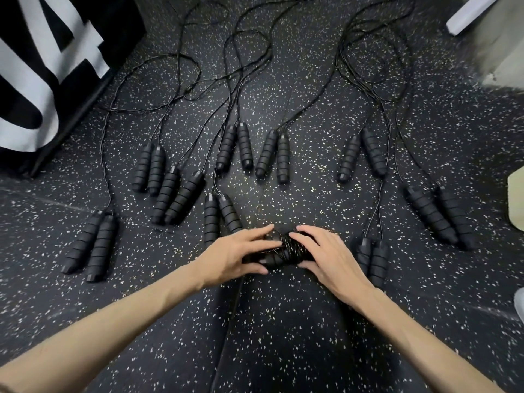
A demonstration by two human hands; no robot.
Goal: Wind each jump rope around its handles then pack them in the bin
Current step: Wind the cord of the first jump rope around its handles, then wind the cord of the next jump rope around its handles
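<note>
Head view: both hands meet on one wound rope (pixel 279 252) lying on the floor (pixel 283 336) straight ahead of the person. The left hand (pixel 235 258) grips its left end, thumb underneath and fingers curled over the top; the right hand (pixel 326 256) covers the right end, fingers bent down over the coils. Held from both ends like this, the two handles stay pressed side by side and the cord wrapped round them cannot spring loose, probably while the last turn is tucked in or the bundle is about to be lifted.

Beyond the fingertips the remaining ropes lie unwound, each with its handles paired and its cord trailing away from the person, so any pair can be picked up in one grab. One pair (pixel 219 215) sits just beyond the left hand, nearly touching its knuckles; another pair (pixel 373 259) lies just right of the right hand. Further pairs fan out to the far left (pixel 90 246) and far right (pixel 441 217), with more in a row ahead.

A pale edge (pixel 516 205) shows at the frame border well right of the right hand; I cannot tell whether it is the bin. Most of the task appears still to be done
</note>
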